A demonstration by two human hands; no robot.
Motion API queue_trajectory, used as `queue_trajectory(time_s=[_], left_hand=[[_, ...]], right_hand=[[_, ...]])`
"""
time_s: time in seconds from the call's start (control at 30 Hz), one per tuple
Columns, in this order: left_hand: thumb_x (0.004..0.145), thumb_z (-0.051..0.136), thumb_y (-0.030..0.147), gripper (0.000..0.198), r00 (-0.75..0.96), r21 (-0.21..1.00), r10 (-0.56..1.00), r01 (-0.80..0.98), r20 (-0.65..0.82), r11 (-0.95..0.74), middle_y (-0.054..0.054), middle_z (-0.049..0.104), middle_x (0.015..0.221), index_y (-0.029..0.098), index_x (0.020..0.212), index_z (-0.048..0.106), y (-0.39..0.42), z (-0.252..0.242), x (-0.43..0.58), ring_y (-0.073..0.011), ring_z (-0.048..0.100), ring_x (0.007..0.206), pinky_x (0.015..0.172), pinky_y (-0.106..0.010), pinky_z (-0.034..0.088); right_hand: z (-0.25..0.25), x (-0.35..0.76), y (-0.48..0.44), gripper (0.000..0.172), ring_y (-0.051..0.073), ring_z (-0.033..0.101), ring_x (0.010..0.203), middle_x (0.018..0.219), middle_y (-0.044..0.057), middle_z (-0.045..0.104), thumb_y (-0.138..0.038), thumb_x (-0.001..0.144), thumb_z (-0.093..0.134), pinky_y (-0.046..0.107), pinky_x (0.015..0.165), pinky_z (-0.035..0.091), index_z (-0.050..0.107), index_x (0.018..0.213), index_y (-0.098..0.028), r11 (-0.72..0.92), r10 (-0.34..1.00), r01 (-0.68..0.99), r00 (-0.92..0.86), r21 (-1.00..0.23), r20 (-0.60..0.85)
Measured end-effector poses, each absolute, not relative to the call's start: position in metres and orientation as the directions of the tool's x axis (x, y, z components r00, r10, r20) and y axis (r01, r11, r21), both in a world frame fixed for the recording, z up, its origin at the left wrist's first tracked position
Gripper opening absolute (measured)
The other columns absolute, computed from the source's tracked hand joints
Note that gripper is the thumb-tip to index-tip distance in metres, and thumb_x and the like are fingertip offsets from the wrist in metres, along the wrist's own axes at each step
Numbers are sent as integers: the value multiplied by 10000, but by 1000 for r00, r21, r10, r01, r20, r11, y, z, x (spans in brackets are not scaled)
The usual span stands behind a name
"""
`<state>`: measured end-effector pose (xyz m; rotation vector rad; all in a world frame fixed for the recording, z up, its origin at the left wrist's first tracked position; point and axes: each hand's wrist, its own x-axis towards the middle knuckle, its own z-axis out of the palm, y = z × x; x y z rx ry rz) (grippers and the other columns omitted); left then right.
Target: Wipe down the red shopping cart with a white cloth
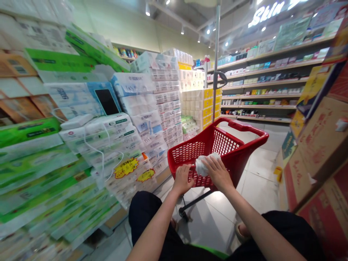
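Observation:
A red plastic shopping cart with perforated sides stands on the floor in front of my knees. My left hand grips the near rim of its basket, fingers curled over the top edge. Just to the right, my right hand presses a crumpled white cloth against the same side, close to the rim. Whether the cloth is fabric or paper, I cannot tell. The cart's red handle rises at the far right, and one black caster shows below.
Stacked tissue packs rise on the left, with a phone and a white cable on them. Cardboard boxes line the right side. Behind the cart are a metal pole and stocked shelves.

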<state>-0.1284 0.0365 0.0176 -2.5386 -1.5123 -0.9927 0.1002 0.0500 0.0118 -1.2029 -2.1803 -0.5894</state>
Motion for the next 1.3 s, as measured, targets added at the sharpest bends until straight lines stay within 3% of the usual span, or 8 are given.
queue_trajectory(time_s=[0.17,0.37,0.57,0.77,0.9,1.03,1.3], left_hand=[[718,583,191,614,331,308,785,786,523,-536,-83,550,1199,224,1311,428,35,15,-127,-276,506,1138,1061,-461,324],[705,578,190,640,338,308,784,782,521,-542,-81,538,1202,218,1324,418,30,14,-118,-265,494,1145,1070,-443,316],[688,610,238,670,323,312,799,795,508,-520,-94,527,1224,224,1326,408,25,17,-114,-297,479,1161,1085,-484,282],[678,632,253,681,311,282,783,809,539,-516,-107,521,1216,204,1319,408,21,15,-111,-307,471,1157,1093,-493,291],[686,628,245,697,304,252,779,828,548,-501,-128,513,1233,187,1339,393,16,15,-110,-321,465,1170,1076,-504,324],[695,592,187,719,343,233,779,822,526,-519,-115,504,1276,209,1378,370,11,18,-114,-298,473,1182,1066,-471,363],[728,562,145,825,411,232,755,780,510,-582,-113,465,1386,208,1486,244,0,22,-104,-289,443,1275,1122,-468,344]], right_hand=[[43,192,72,484,213,329,1400,1433,23,496,-255,965,368,528,1208,130,389,1448,-292,438,632,888,-415,140,654],[68,272,85,499,241,277,1416,1428,89,489,-414,994,231,493,1198,56,436,1413,-235,295,663,938,-338,183,668],[61,230,74,434,303,341,1361,1343,101,536,-369,964,302,525,1173,181,525,1307,-223,275,640,956,-263,105,722],[40,117,54,312,281,497,1137,1139,90,616,-276,947,404,501,1137,258,572,1206,-228,462,665,885,-393,65,635],[31,71,44,329,256,487,1153,1142,82,619,-237,942,428,479,1140,261,547,1248,-224,533,634,844,-443,58,634],[36,113,53,357,224,499,1187,1237,51,605,-287,971,391,457,1155,252,528,1299,-254,599,601,790,-552,131,577],[55,250,78,448,241,320,1394,1432,64,482,-332,932,364,509,1192,112,467,1357,-233,313,660,934,-343,170,668]])
